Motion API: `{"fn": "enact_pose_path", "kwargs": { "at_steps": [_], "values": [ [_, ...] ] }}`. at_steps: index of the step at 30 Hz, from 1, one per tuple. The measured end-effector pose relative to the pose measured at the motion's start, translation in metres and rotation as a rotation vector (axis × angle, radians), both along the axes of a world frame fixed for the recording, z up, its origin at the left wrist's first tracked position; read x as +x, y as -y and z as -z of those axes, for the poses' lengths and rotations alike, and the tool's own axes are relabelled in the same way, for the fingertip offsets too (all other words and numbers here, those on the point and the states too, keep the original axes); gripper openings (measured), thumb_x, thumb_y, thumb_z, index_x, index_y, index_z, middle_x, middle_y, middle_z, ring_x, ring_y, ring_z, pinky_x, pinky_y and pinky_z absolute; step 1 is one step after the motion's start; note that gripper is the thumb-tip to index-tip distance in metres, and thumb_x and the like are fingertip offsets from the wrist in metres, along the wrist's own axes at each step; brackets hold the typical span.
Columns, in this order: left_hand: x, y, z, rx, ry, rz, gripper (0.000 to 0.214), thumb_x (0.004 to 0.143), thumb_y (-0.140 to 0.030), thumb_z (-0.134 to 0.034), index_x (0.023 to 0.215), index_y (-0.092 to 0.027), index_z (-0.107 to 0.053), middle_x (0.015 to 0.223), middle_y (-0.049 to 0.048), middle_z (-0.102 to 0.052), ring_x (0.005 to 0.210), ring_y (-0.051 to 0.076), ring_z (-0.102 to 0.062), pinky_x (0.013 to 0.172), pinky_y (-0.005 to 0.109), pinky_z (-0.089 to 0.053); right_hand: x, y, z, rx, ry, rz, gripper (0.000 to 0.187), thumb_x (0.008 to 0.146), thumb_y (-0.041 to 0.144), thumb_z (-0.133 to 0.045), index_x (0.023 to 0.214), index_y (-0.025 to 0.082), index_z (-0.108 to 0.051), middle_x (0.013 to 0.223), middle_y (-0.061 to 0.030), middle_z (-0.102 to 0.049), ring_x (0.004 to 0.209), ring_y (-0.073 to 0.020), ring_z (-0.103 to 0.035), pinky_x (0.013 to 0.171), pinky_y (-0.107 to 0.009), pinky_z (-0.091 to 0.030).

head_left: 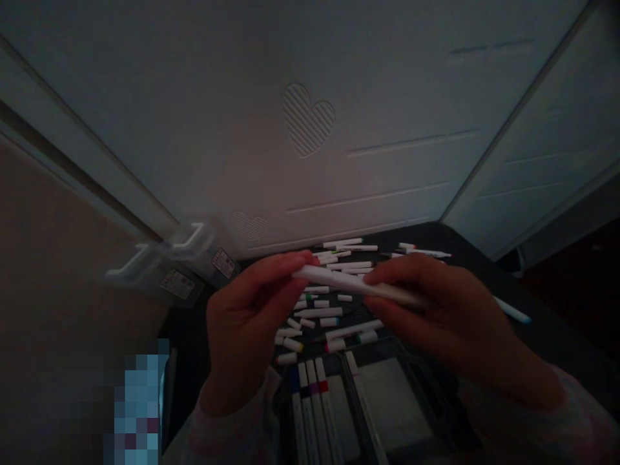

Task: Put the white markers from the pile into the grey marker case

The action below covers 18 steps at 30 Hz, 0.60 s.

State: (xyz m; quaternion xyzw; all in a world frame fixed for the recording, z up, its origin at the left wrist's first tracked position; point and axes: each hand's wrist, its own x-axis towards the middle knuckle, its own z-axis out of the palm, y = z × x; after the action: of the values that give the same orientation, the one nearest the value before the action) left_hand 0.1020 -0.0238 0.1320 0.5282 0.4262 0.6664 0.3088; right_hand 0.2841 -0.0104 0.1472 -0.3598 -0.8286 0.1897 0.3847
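Observation:
A white marker pen (349,283) is held level between both hands above a dark table (542,323). My left hand (247,316) pinches its left end with thumb and fingertips. My right hand (450,316) is closed around its right part. Below the hands lie several loose white markers and caps (334,303), scattered on the table. Nearer to me an open dark case (421,394) holds a few markers (310,407) side by side, with coloured bands. The scene is dim.
A clear plastic box with white latches (179,268) stands at the table's left rear. White cabinet panels with a heart relief (307,119) rise behind. One more marker (511,311) lies to the right. A pixelated patch sits at lower left.

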Motion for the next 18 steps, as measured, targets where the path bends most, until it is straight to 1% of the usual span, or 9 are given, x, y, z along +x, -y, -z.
{"fn": "enact_pose_path", "kwargs": {
  "at_steps": [3, 8, 12, 15, 18],
  "values": [
    [0.000, 0.000, 0.000, 0.017, -0.074, -0.026, 0.020, 0.070, -0.014, -0.064, 0.082, -0.028, -0.069, 0.085, -0.0046, -0.069, 0.077, 0.010, -0.063, 0.070, 0.017, -0.051, 0.000, 0.001, -0.002, -0.054, -0.022, 0.012, 0.010, 0.076, 0.021, -0.055, 0.086, 0.020, -0.058, 0.062, 0.0030, -0.058, 0.047, -0.0065, -0.048, 0.042, -0.017, -0.036],
    [-0.002, 0.001, 0.001, 0.032, -0.188, -0.094, 0.020, 0.070, -0.016, -0.064, 0.083, -0.030, -0.068, 0.084, -0.0065, -0.069, 0.073, 0.010, -0.064, 0.066, 0.017, -0.052, 0.002, 0.001, -0.002, -0.164, -0.057, 0.028, 0.009, 0.076, 0.025, -0.056, 0.082, 0.020, -0.059, 0.062, 0.0029, -0.058, 0.050, -0.0073, -0.050, 0.043, -0.016, -0.037],
    [-0.006, 0.001, 0.001, -0.011, -0.241, -0.059, 0.020, 0.071, -0.017, -0.063, 0.084, -0.032, -0.068, 0.084, -0.0082, -0.069, 0.073, 0.009, -0.063, 0.063, 0.014, -0.051, 0.004, 0.000, -0.003, -0.234, -0.067, 0.003, 0.008, 0.076, 0.026, -0.056, 0.081, 0.020, -0.059, 0.061, 0.0032, -0.057, 0.049, -0.0073, -0.049, 0.041, -0.016, -0.036],
    [-0.010, 0.000, 0.000, -0.038, -0.267, -0.028, 0.019, 0.072, -0.018, -0.063, 0.083, -0.033, -0.068, 0.081, -0.0094, -0.069, 0.070, 0.007, -0.063, 0.060, 0.012, -0.050, 0.004, -0.001, -0.003, -0.211, -0.046, -0.008, 0.008, 0.076, 0.025, -0.056, 0.081, 0.021, -0.059, 0.061, 0.0034, -0.057, 0.050, -0.0073, -0.050, 0.042, -0.016, -0.036],
    [-0.011, -0.001, 0.000, -0.047, -0.263, -0.026, 0.018, 0.071, -0.019, -0.064, 0.082, -0.031, -0.068, 0.080, -0.0086, -0.069, 0.068, 0.007, -0.063, 0.057, 0.011, -0.049, 0.003, -0.002, -0.004, -0.123, -0.007, -0.012, 0.009, 0.076, 0.023, -0.056, 0.083, 0.021, -0.060, 0.063, 0.0037, -0.058, 0.050, -0.0065, -0.050, 0.044, -0.016, -0.036]
  ]
}}
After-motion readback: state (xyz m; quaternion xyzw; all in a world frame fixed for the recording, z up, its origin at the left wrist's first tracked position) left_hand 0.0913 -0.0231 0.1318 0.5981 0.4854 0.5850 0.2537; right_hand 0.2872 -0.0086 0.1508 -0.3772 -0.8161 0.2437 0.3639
